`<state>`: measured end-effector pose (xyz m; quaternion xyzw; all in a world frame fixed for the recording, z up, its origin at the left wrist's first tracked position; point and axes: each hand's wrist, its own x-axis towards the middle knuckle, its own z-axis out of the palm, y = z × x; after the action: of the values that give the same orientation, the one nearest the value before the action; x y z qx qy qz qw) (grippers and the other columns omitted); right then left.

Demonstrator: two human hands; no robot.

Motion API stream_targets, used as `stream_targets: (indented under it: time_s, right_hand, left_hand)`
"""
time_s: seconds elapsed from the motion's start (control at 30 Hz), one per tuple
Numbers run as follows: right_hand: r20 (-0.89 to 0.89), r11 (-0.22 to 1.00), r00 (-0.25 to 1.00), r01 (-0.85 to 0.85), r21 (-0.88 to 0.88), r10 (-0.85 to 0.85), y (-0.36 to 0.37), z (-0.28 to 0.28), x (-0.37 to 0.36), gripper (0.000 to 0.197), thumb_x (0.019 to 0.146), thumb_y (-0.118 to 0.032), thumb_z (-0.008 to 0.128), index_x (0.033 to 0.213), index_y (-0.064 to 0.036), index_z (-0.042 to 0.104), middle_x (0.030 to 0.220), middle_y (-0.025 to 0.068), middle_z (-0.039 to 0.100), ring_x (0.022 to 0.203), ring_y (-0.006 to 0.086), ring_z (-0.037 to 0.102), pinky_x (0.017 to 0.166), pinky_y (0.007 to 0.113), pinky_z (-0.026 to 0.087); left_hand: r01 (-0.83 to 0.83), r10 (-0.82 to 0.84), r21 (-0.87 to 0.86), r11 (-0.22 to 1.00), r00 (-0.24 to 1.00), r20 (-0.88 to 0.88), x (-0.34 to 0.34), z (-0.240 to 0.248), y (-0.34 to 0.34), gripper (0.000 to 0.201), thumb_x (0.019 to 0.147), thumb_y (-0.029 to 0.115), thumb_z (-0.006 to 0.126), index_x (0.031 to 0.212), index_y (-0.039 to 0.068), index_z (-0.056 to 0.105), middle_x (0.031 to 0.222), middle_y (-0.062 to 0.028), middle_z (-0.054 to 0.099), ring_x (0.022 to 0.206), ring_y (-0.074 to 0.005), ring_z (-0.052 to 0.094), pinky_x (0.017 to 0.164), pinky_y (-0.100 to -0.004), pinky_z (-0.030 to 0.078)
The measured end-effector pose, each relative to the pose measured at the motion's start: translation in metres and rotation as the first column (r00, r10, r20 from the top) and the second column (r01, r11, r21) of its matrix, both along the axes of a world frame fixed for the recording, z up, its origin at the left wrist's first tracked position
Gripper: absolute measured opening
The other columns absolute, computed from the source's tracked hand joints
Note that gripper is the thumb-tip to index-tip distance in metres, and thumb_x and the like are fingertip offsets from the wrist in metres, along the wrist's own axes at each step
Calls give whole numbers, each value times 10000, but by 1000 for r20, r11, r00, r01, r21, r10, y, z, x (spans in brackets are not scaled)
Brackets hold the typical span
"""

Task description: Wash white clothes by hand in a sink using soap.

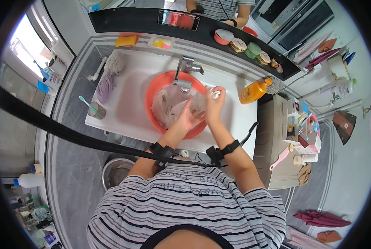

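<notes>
Soaking in the red basin under the tap, wet cloth w/ one end bunched tight in right hand; left hand pressed flat on it, fingers spread. Orange bottle nearby.

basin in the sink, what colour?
Orange-red basin, seen best in the head view, under the tap.

Orange bottle by sink, cup with toothbrush (left corner), phone above.
</notes>
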<state>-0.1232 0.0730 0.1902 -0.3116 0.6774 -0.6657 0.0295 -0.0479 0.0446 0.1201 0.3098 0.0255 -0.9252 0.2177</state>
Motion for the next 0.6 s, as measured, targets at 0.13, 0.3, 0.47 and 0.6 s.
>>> stream_targets:
  time_s: [0.13, 0.3, 0.47, 0.6]
  right_hand:
    - [74, 946, 948, -315, 84, 309, 27, -5, 51, 246, 737, -73, 688, 859, -63, 474, 781, 37, 465, 833, 165, 511, 838, 333, 400]
    - [-335, 894, 840, -333, 301, 426, 27, -16, 59, 183, 717, -97, 683, 762, -67, 508, 785, 103, 517, 808, 304, 514, 823, 424, 355]
    - [-382, 939, 903, -64, 337, 199, -18, -38, 15, 164, 761, -109, 639, 731, -47, 490, 720, 141, 546, 715, 339, 526, 705, 414, 379]
    - [-55, 939, 995, -64, 337, 88, -29, -43, 9, 164, 778, -109, 620, 731, -36, 480, 693, 163, 550, 670, 353, 541, 626, 409, 407]
  left_hand:
    - [-27, -43, -182, 983, 930, -365, 1, -7, -16, 449, 879, 426, 534, 1164, 83, 481, 1052, -73, 585, 965, -222, 580, 870, -401, 472]
    - [33, -105, -189, 981, 917, -384, -12, -72, -34, 418, 905, 411, 490, 1170, 87, 486, 1057, -77, 590, 962, -223, 585, 859, -392, 481]
    - [18, -117, -239, 971, 906, -407, -23, -80, -24, 397, 926, 400, 456, 1175, 91, 489, 1062, -81, 594, 960, -223, 589, 850, -385, 489]
    - [-17, 21, -102, 995, 999, 37, -4, -23, -11, 356, 952, 378, 395, 1163, 112, 501, 1069, -80, 600, 948, -223, 602, 791, -382, 511]
